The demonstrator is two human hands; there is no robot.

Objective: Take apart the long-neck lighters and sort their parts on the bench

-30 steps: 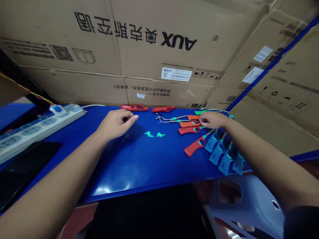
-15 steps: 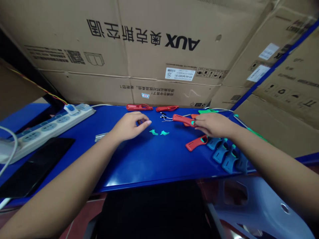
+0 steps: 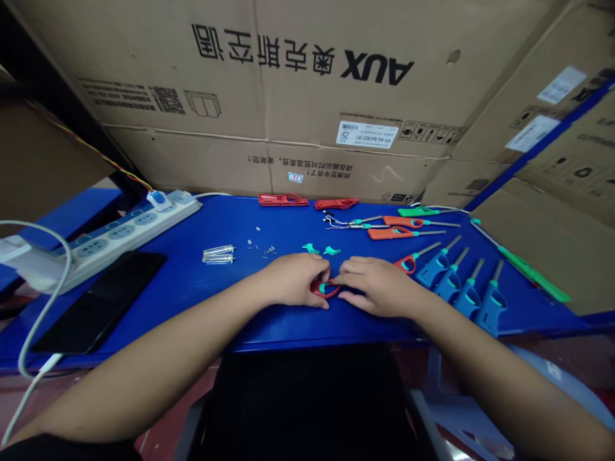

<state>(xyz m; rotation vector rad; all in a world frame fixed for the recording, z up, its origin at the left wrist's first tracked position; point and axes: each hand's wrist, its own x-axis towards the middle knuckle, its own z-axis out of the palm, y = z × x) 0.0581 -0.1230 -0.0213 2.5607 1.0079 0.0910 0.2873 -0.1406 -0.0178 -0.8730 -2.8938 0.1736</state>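
Observation:
A red long-nosed lighter (image 3: 330,291) with a teal trigger lies low over the near middle of the table, partly hidden by my fingers. My left hand (image 3: 293,280) is closed around its left part. From the other side, the fingers of my right hand (image 3: 377,285) grip its right end. Just beyond my hands are two small teal plastic triggers (image 3: 311,248). A second red lighter (image 3: 407,264) rests close behind my right hand, partly covered by it. Farther back lie two orange lighters (image 3: 394,233) and metal nozzles with thin wires (image 3: 336,221).
Several blue lighters (image 3: 467,299) line the right side, near green ones (image 3: 533,272). Red casing halves (image 3: 283,200) sit along the cardboard wall (image 3: 307,102). To the left are clear tubes (image 3: 218,255), tiny metal parts (image 3: 270,250), a black phone (image 3: 103,301) and a power strip (image 3: 129,230).
My right hand has brought the red lighter nearer and leftward. My left hand has moved right and closed on it too. The view has shifted, uncovering the orange and blue lighters.

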